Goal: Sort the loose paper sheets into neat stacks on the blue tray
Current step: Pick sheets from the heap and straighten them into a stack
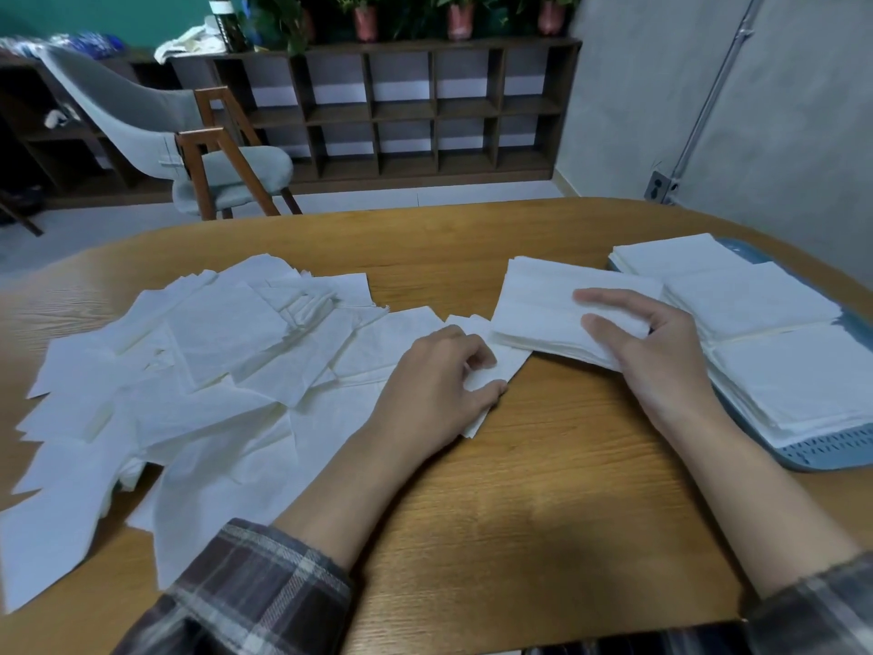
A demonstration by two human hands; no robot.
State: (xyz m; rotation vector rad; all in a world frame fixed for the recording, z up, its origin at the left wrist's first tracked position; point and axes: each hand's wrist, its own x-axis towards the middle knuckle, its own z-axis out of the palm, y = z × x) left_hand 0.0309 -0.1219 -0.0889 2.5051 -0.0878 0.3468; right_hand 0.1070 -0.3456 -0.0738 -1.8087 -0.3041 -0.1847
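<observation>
My left hand point(441, 380) pinches one sheet point(515, 364) at the loose pile's point(212, 361) edge; my right hand point(656, 352) grips a gathered stack point(538, 309) beside the blue tray point(822, 453). Next, I reckon, this sheet needs squaring onto it.

Left hand point(439, 385) pinches a single sheet point(512, 364) at the right edge of the loose pile point(189, 371), flat on the wooden table point(519, 512). Right hand point(656, 356) grips a squared stack point(543, 304) just left of the blue tray point(822, 458). Tray carries three neat tray stacks point(803, 385).
</observation>
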